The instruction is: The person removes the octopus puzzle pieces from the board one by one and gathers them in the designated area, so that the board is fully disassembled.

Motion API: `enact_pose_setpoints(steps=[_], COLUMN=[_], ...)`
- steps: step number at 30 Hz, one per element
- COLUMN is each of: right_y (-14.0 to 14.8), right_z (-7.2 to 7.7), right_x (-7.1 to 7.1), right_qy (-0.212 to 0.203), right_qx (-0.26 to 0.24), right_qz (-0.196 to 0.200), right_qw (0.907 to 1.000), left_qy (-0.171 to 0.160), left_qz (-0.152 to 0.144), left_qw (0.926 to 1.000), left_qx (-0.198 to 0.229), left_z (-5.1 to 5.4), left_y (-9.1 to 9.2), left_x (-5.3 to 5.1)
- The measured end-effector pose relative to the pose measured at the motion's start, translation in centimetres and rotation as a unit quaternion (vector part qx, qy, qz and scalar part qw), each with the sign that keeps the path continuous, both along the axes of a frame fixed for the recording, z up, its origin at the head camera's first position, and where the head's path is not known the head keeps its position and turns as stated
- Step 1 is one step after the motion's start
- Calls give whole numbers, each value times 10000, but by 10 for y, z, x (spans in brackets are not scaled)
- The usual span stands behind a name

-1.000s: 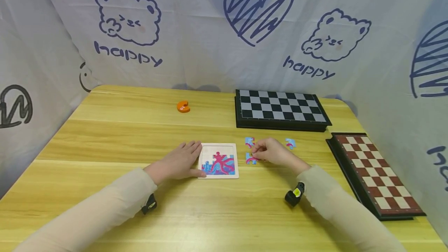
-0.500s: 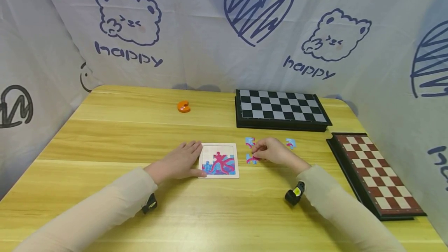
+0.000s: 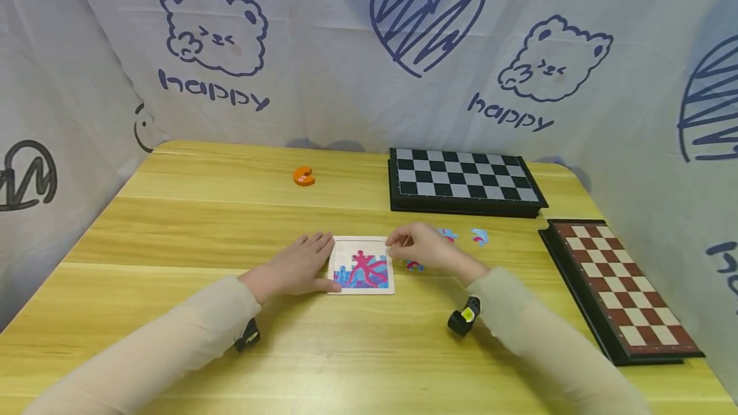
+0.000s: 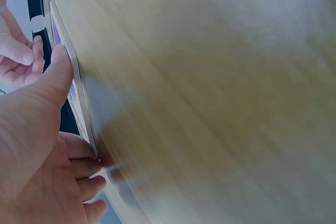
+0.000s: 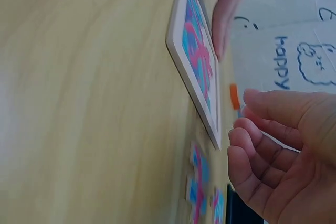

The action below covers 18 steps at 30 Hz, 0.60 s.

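Observation:
A square wooden puzzle tray (image 3: pixel 360 292) lies on the table, its lower part filled with a pink-and-blue octopus picture (image 3: pixel 368 272) and its upper part bare. My left hand (image 3: pixel 294 266) rests along the tray's left side, fingers extended, thumb on the lower left corner. Above the tray's upper right corner is my right hand (image 3: pixel 423 247), thumb and forefinger pinching a small jigsaw piece (image 5: pixel 240 113). Only a blue sliver of that piece shows in the right wrist view; the fingers hide the rest. Loose jigsaw pieces (image 3: pixel 480 237) lie to the right, some partly under the right hand.
A black-and-white chessboard case (image 3: pixel 467 178) stands behind the loose pieces. At the right edge lies a brown-and-cream board (image 3: pixel 625 290). An orange C-shaped object (image 3: pixel 303 176) sits toward the back. Printed cloth (image 3: pixel 323 69) hangs behind the table.
My right hand has moved left from the loose pieces to the tray's upper right corner, uncovering a piece behind it. The left hand stays in place.

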State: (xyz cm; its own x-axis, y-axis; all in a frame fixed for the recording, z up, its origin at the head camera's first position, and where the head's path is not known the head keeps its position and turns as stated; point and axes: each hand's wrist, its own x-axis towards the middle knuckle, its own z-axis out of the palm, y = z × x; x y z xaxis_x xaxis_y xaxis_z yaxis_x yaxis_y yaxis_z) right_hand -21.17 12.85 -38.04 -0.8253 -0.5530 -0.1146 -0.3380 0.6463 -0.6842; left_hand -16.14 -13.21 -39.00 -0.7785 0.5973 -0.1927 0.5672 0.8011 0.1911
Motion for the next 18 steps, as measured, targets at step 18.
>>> enact_pose_setpoints(steps=[18], right_y=[-37], right_z=[-9], right_x=[5], right_qy=[39], right_qx=[397], right_qz=[744], right_qw=[9964], left_qy=[-41], left_qz=[64], left_qw=[10000], left_qx=[24], left_z=[-1], left_y=[0], left_x=[-1])
